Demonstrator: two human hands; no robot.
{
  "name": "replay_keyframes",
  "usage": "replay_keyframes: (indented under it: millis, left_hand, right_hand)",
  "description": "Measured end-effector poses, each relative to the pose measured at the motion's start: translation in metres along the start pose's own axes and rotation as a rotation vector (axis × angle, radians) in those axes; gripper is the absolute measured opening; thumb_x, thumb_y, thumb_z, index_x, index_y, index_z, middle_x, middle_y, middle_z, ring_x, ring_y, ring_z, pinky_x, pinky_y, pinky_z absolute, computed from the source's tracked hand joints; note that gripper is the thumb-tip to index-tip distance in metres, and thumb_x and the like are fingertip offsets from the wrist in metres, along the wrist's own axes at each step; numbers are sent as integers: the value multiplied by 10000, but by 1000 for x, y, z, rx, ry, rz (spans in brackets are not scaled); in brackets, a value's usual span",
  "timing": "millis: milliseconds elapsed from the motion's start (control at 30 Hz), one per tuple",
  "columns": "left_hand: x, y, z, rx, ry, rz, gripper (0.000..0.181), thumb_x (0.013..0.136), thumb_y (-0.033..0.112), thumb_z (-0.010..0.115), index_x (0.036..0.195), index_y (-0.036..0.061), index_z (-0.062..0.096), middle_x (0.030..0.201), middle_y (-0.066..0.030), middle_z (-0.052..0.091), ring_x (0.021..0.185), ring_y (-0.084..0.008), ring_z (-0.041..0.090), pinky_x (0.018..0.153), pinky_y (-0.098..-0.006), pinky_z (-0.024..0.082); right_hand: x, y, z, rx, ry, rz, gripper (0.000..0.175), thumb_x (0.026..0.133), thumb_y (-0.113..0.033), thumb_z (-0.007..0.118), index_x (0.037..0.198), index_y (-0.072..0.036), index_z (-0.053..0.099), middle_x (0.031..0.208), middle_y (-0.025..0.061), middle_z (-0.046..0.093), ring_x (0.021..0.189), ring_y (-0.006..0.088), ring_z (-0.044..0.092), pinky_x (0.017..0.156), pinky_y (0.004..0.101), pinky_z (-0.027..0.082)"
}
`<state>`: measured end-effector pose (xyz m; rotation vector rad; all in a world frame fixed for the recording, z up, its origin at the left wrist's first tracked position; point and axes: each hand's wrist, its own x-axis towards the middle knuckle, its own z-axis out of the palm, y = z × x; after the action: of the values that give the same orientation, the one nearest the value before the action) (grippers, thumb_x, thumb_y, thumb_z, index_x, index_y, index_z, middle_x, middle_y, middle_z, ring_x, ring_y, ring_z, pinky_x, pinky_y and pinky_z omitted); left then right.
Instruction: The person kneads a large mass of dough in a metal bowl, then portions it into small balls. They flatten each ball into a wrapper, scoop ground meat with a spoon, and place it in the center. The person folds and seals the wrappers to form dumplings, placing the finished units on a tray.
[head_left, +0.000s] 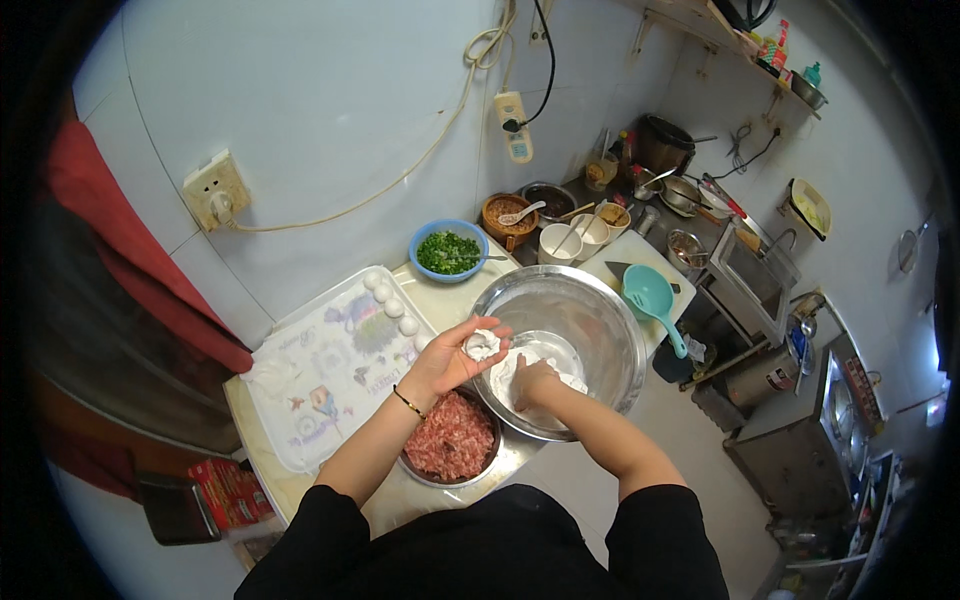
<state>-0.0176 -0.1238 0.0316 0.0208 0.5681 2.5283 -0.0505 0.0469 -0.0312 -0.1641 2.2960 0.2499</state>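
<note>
A small hollowed piece of white dough (481, 345) rests in my left hand (448, 354), palm up above the left rim of a large steel basin (600, 352). My right hand (534, 382) reaches down into that basin, its fingers in a mass of white dough or flour (506, 375). Whether those fingers grip any of it is hidden. Below my left wrist stands a bowl of minced meat (454, 439). White dough balls (393, 307) line the right side of a printed white tray (300, 442), and a loose white lump (270, 375) lies at its left end.
A blue bowl of chopped green herbs (448, 253) with a spoon sits behind the basin. Right of it are seasoning bowls (560, 244), a cutting board (637, 251) with a knife, and a turquoise ladle (649, 292). A power strip (514, 127) hangs on the wall.
</note>
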Motion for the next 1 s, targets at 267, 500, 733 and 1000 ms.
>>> replay_keyframes:
  millis: [267, 500, 733, 1000]
  left_hand:
    - [-4, -1, 13, 329, 36, 104, 437, 856, 1, 461, 1277, -4, 346, 1157, -210, 464, 981, -244, 524, 870, -346, 470]
    - [-38, 25, -19, 27, 289, 302, 294, 860, -5, 424, 1145, -43, 364, 1120, -265, 438, 1125, -384, 444, 951, -454, 416]
    - [-108, 24, -33, 128, 346, 299, 325, 866, -13, 388, 1170, -83, 296, 1123, -272, 422, 1047, -380, 497, 874, -433, 484]
    - [-174, -5, -63, 325, 545, 226, 304, 835, -35, 370, 1134, -90, 374, 1119, -226, 465, 1021, -326, 519, 895, -389, 468]
  right_hand:
    - [59, 3, 37, -33, 228, -78, 950, 715, -298, 624, 1369, 37, 21, 1215, 278, 449, 1082, 422, 482, 951, 444, 350]
    - [-26, 58, 24, 430, 867, -509, 305, 746, -285, 592, 902, -25, 623, 889, 200, 609, 855, 330, 586, 769, 394, 455]
    - [-151, -3, 38, 1088, 755, -711, 306, 839, -321, 552, 925, -27, 542, 608, 131, 568, 544, 208, 565, 540, 331, 439]
    - [-106, -75, 83, 484, 746, -619, 347, 836, -363, 499, 973, -61, 602, 753, 165, 626, 719, 342, 599, 667, 426, 469]
